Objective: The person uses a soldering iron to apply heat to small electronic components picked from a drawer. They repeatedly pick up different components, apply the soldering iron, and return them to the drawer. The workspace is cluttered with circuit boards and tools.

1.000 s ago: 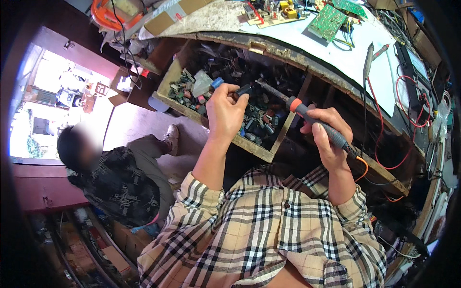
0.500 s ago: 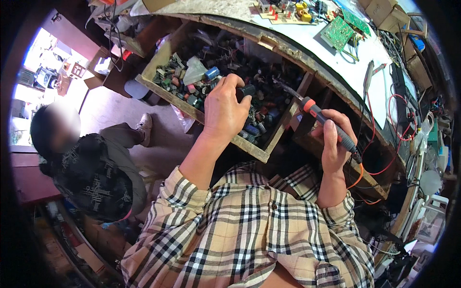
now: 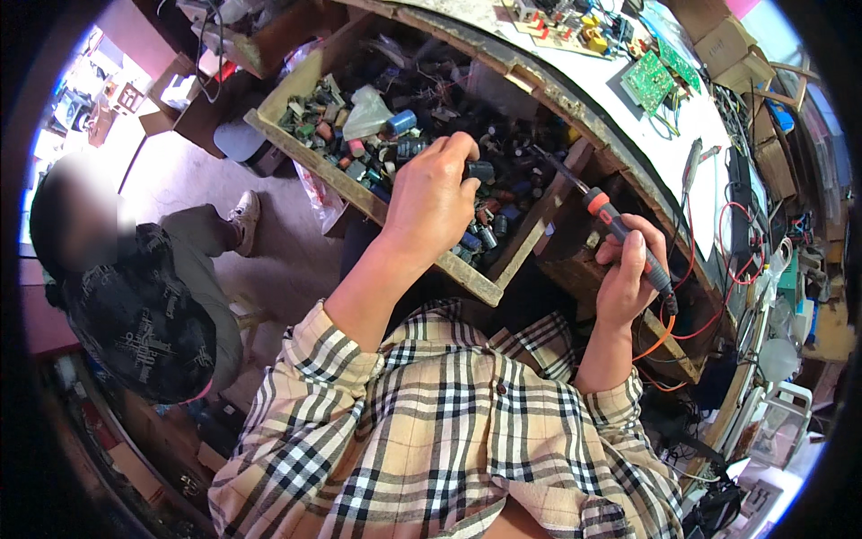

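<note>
At the far left a person in dark clothes [image 3: 135,310] sat beside the wooden drawer [image 3: 323,173], which brimmed with loose electronic parts [image 3: 350,148]. A crumpled clear bag [image 3: 366,112] lay on the heap, with a blue cylinder [image 3: 401,122] just beside it. The left hand [image 3: 429,202] reached in over the middle of the drawer, its thumb and forefinger pinching a dark cylindrical part [image 3: 482,170] (whether that part cleared the heap, I could not tell); the remaining fingers were hidden. Farther right, a soldering iron [image 3: 606,211] slanted up and left, its tip over the drawer's right end. The right hand [image 3: 628,265] had its fingers closed around the handle. Beyond, a green circuit board [image 3: 648,81] lay on the white-covered table [image 3: 600,83].

The step in hand looked like picking over the parts; the next move seemed to call for a firm left pinch and a tip kept well apart from those fingers.
</note>
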